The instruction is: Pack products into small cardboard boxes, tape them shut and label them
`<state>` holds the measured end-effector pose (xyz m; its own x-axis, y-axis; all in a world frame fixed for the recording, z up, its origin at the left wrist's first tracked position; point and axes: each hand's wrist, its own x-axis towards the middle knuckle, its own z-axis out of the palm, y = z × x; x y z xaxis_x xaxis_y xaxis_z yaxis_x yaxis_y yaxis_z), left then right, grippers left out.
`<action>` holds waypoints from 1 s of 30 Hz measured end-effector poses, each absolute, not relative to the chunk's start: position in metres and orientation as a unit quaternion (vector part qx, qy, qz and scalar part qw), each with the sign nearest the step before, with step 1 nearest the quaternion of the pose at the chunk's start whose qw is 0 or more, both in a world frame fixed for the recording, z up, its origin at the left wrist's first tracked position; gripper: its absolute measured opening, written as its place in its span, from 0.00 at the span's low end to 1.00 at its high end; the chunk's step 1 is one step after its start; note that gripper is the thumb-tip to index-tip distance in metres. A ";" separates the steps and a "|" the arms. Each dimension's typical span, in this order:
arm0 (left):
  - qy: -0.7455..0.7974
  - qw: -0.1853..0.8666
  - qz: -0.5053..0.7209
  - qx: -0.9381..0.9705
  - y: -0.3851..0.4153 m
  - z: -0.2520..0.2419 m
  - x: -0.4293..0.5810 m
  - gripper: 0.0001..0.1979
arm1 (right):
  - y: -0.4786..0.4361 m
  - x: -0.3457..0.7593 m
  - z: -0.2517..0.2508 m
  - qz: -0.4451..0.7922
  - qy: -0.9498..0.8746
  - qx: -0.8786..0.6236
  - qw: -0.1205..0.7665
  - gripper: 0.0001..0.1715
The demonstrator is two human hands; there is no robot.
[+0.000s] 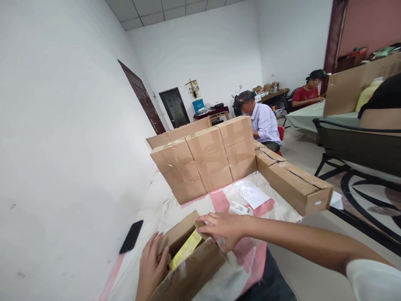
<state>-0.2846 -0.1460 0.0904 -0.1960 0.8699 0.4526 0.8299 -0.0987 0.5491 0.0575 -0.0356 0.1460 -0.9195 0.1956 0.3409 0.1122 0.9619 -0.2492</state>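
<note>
Cardboard walls rise between my hands: the open box [200,267] lies on the pink and white cloth [221,202] close in front of me, short of the stack of taped boxes [205,161]. My left hand [152,263] is half open at the left end, fingers a little spread, thumb near the inner edge; my right hand [224,228] bends over the other end, fingers curved and thumb lower. Both seem to touch the box, but I cannot tell whether either one really pinches the board. If I pressed too hard from both ends, I think the walls might buckle, and an uneven push could skew the box on the wrinkled cloth. A badly folded flap might catch the yellow item [185,251] inside. My right wrist is also near the white device [240,209], so a careless sweep could knock it into the sheet of paper [255,197]. The box looks plain brown and longish, its mouth upward, with a shiny bit of tape on the near wall; the yellow item lies lengthwise within, its markings too fine to read.
</note>
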 end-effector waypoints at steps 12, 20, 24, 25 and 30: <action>0.699 0.147 0.451 0.535 -0.129 0.093 -0.285 0.32 | -0.058 -0.002 0.079 0.447 -0.758 -0.350 0.321 0.48; 0.667 0.070 0.178 0.720 -0.161 0.105 -0.262 0.32 | -0.066 -0.023 0.067 0.402 -0.726 -0.372 0.415 0.44; 0.698 -0.083 0.112 0.702 -0.172 0.079 -0.227 0.47 | -0.062 -0.010 0.061 0.379 -0.728 -0.349 0.453 0.35; 0.696 -0.103 0.110 0.702 -0.172 0.075 -0.222 0.47 | -0.056 0.003 0.061 0.365 -0.724 -0.348 0.471 0.32; 0.656 -0.124 0.144 0.730 -0.156 0.073 -0.226 0.35 | -0.007 0.109 0.064 0.245 -0.609 -0.506 0.560 0.26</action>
